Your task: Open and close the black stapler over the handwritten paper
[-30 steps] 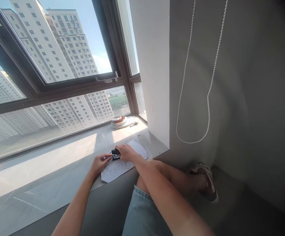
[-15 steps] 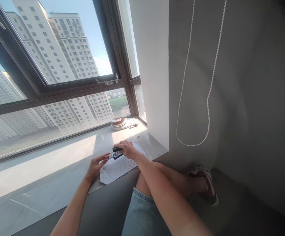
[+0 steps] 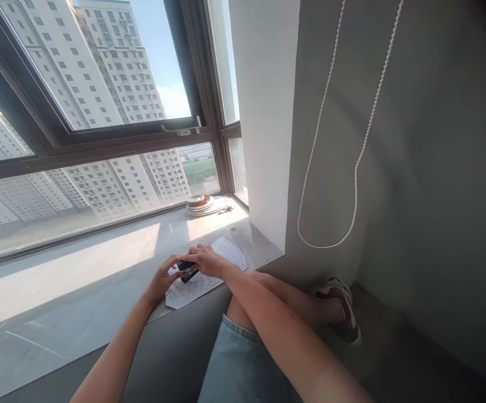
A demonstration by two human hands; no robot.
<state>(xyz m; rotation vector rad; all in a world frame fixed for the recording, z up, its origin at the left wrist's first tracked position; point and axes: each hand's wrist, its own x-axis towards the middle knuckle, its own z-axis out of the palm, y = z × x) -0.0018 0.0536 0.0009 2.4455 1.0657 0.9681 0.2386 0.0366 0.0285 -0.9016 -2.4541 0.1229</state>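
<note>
A black stapler is held over printed sheets of paper, its black upper part raised from the base and a silvery strip showing between them. My right hand is closed round its upper part from the right. The fingers of my left hand are bent and closed at its left end, with thumb and fingertips on it. What lies between those fingertips is too small to make out. The sheets rest on the pale windowsill, near its front edge.
A stack of round plate-like things stands in the sill's far corner, beside a small chain. Two small grey strips lie behind the paper. A looped bead cord hangs at the right wall. My bent leg is below the sill.
My left hand has moved up against the stapler's end, and the silvery part that stuck out there is now mostly within the stapler. The camera view has shifted slightly.
</note>
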